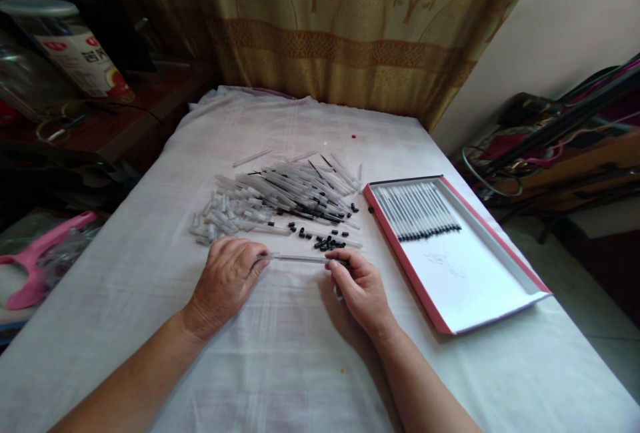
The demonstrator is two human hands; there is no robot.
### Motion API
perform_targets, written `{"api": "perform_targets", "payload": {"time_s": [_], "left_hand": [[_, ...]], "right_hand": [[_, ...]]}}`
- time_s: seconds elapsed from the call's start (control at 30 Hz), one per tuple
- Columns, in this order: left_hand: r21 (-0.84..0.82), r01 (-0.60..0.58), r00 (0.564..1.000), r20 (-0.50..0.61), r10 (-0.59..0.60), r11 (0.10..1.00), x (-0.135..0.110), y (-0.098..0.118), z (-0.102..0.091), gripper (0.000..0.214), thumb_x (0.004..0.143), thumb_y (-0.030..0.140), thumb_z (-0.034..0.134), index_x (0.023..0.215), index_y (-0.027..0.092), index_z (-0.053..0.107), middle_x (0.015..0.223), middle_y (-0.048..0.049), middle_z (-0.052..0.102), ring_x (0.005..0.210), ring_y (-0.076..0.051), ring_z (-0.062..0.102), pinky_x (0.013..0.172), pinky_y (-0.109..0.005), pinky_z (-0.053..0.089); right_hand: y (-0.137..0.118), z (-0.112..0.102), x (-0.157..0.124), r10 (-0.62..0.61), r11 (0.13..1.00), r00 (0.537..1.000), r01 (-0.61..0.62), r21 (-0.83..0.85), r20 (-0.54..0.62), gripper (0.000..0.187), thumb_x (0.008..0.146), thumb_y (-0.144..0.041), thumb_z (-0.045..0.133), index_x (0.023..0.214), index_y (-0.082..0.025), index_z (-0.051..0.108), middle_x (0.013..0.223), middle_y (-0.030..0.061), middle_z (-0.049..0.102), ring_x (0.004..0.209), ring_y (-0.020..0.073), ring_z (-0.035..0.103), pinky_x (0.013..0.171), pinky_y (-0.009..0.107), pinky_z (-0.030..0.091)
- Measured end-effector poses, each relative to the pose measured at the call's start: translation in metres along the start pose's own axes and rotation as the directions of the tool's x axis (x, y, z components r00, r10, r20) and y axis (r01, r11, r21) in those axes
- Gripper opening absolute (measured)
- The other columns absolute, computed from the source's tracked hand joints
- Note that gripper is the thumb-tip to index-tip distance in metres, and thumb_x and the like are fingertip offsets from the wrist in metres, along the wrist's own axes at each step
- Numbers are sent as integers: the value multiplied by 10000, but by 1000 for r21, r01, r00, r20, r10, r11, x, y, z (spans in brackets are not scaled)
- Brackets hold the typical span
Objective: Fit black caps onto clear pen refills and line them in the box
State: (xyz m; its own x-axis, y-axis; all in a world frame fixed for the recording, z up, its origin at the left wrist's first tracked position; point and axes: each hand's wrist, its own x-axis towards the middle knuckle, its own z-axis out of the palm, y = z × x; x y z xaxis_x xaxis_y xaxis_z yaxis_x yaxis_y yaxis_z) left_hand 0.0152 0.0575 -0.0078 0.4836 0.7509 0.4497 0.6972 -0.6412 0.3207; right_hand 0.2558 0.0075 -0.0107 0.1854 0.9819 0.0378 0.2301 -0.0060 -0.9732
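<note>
A clear pen barrel (299, 259) lies level between my two hands just above the white cloth. My left hand (227, 281) pinches its left end with curled fingers. My right hand (359, 288) pinches its right end, close to a small cluster of black end caps (327, 243). Behind my hands lies a heap of clear pen barrels and black refills (295, 191), with several short clear caps (216, 218) at its left side. To the right stands a shallow white box with a red rim (405, 269) holding a row of finished pens (417, 209).
A white cloth covers the table (280, 353). A pink plastic tool (33, 263) and a labelled jar (75, 49) sit on dark furniture at the left. A gold curtain (340, 26) hangs behind. Cables and clutter (550, 139) lie at the right.
</note>
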Motion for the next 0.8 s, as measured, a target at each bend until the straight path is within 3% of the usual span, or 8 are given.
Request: {"api": "perform_targets", "payload": {"time_s": [0.1, 0.2, 0.33, 0.47, 0.8], "left_hand": [[-141, 94, 994, 68, -85, 985, -1, 3, 2, 227, 948, 370, 491, 1004, 205, 635, 902, -52, 720, 829, -206, 654, 851, -375, 483], [-343, 274, 955, 206, -213, 898, -1, 6, 2, 286, 893, 383, 556, 1087, 204, 665, 907, -41, 725, 748, -170, 654, 699, -278, 518], [-442, 416, 895, 355, -271, 795, 3, 8, 0, 219, 814, 376, 633, 908, 202, 728, 778, -14, 718, 648, -151, 629, 585, -236, 489], [-390, 414, 885, 385, -262, 823, 7, 10, -6, 167, 781, 351, 646, 820, 208, 724, 711, 1, 697, 625, -152, 619, 574, -237, 472], [-349, 338, 909, 363, -206, 874, 7, 12, -4, 87, 762, 276, 653, 787, 222, 717, 730, -3, 707, 681, -168, 643, 638, -258, 482]], "right_hand": [[0, -6, 2, -32, 998, 997, 35, -46, 76, 175, 832, -290, 605, 907, -202, 735, 682, 25, 698, 619, 165, 640, 525, 249, 497], [0, -17, 5, -96, 985, 973, 124, -121, 210, 181, 838, -256, 616, 941, -224, 762, 815, 39, 744, 740, 183, 678, 672, 290, 542], [-2, -27, 8, -166, 947, 928, 245, -210, 334, 185, 874, -252, 625, 989, -239, 769, 848, 44, 733, 762, 171, 669, 721, 293, 527], [-4, -24, 7, -195, 925, 913, 292, -242, 357, 202, 907, -266, 593, 1003, -242, 769, 799, 40, 692, 737, 164, 649, 688, 281, 508], [0, -18, 7, -217, 913, 905, 321, -251, 367, 220, 930, -301, 565, 990, -250, 771, 778, 35, 654, 711, 160, 634, 668, 270, 503]]}}
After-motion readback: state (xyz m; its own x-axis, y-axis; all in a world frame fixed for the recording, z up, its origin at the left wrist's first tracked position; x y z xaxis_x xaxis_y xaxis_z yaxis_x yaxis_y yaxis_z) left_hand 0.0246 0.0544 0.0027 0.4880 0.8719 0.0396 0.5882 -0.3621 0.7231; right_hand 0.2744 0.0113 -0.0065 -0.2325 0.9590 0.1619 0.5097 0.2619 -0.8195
